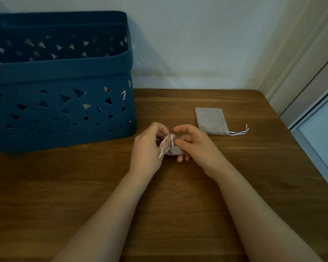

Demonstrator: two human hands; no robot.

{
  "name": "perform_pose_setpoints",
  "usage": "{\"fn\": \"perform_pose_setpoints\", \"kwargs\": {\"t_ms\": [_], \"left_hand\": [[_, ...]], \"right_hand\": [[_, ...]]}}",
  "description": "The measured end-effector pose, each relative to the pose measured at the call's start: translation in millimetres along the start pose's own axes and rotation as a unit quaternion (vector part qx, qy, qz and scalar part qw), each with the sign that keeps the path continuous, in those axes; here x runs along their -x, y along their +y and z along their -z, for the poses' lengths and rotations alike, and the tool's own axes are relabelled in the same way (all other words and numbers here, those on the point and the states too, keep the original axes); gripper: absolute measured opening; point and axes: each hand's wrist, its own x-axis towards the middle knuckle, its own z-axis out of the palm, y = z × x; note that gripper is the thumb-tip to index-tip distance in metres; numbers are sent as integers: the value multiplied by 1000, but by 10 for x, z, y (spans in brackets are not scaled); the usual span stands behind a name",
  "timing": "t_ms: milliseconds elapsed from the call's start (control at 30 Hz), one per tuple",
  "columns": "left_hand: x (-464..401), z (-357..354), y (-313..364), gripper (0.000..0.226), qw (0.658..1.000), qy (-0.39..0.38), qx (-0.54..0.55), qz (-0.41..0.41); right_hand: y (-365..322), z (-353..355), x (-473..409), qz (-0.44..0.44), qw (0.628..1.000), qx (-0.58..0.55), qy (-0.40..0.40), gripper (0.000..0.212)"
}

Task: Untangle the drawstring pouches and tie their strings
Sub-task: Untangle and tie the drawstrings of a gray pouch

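Right now a small grey pouch (173,151) sits mid-table between both hands, its white string (166,145) looped up; left hand (148,148) pinches the string, right hand (192,143) curls round the pouch. Second pouch (210,120) lies flat far right; blue basket (61,103) far left.

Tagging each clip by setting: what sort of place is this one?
Probably a home room, at a wooden table pushed into a corner against a plain white wall, with a blue plastic storage basket on it and a door frame alongside.
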Motion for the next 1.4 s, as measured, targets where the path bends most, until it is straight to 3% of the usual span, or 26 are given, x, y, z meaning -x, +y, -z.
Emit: {"fn": "perform_pose_setpoints", "kwargs": {"t_ms": [100,167,233,300,367,433,500,533,600,700,767,833,900,1000,1133,1233,1300,1367,1400], "left_hand": [[-13,16,-12,16,999,7,42,-6],[-26,27,-20,17,998,-11,58,-3],[-34,25,-18,14,997,-27,67,1],[-38,25,-16,14,997,-31,73,11],[-43,28,-27,15,996,-28,75,26],[-47,34,-19,12,993,-28,98,57],[-50,33,24,14,981,-39,142,124],[-60,29,43,18,975,-45,155,155],[-67,30,63,25,967,-37,164,191],[-71,56,68,30,957,33,204,203],[-70,66,66,33,957,80,201,196],[-67,63,71,36,960,93,184,187],[-68,59,70,34,959,76,199,189],[-63,75,68,29,948,59,247,191],[-49,93,151,21,897,42,393,196],[-26,144,216,18,872,29,477,109],[-8,179,234,21,879,8,474,47],[6,184,227,20,897,-12,441,23],[13,175,222,19,907,-18,421,29]], "right_hand": [[-23,-10,25,26,1000,8,12,14],[-43,-1,23,53,995,59,63,13],[-47,41,2,101,963,220,119,10],[-56,79,15,119,905,387,134,7],[-63,116,29,102,893,421,126,9],[-73,143,16,64,932,338,116,21],[-127,140,33,0,985,134,108,28],[-146,138,44,-20,994,17,103,32],[-156,139,69,-15,981,-176,78,37],[-167,175,88,-16,904,-425,46,31],[-168,205,75,-29,866,-494,70,37],[-165,188,55,-32,863,-497,85,38],[-165,154,45,-25,888,-451,84,37],[-171,124,56,-10,954,-285,91,36],[-187,58,88,8,993,-70,99,24],[-196,27,79,176,974,28,138,17],[-177,30,49,302,927,135,175,21],[-108,21,11,344,892,224,187,25],[-70,13,-1,335,894,245,171,25]]}}
